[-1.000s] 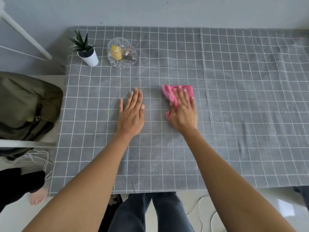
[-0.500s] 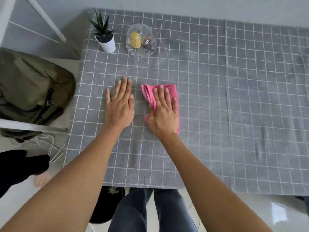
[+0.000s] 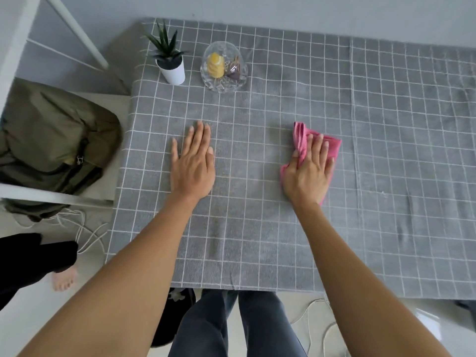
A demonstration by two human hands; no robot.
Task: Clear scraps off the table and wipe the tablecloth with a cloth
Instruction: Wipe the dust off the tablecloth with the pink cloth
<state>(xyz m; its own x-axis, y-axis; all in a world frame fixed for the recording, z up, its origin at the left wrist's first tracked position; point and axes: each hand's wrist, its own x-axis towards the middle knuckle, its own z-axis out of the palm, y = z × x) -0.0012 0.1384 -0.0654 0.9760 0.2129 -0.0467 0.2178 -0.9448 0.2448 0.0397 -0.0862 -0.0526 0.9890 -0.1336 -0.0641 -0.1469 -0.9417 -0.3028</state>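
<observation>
The tablecloth (image 3: 283, 215), grey with a white grid, lies spread over the table under both hands. The right hand (image 3: 307, 173) lies flat on a pink cloth (image 3: 332, 144), fingers straight and close together, pressing it onto the fabric; the cloth is bunched, with a fold sticking up just beyond the index finger and one edge showing by the heel of the palm. The left hand (image 3: 193, 163), well to the left of the right, rests palm down on the bare tablecloth with fingers straight, holding nothing; it seems to be pinning the fabric. Beyond the left hand stand a potted plant (image 3: 171, 67) and a glass bowl (image 3: 224, 68) with a few small items inside. No scraps are visible near either hand, so the step in hand looks like the wiping. The next move probably calls for steady downward pressure while sliding the cloth toward the unwiped stretch to the right of the right hand, with the left keeping the fabric from rucking.
</observation>
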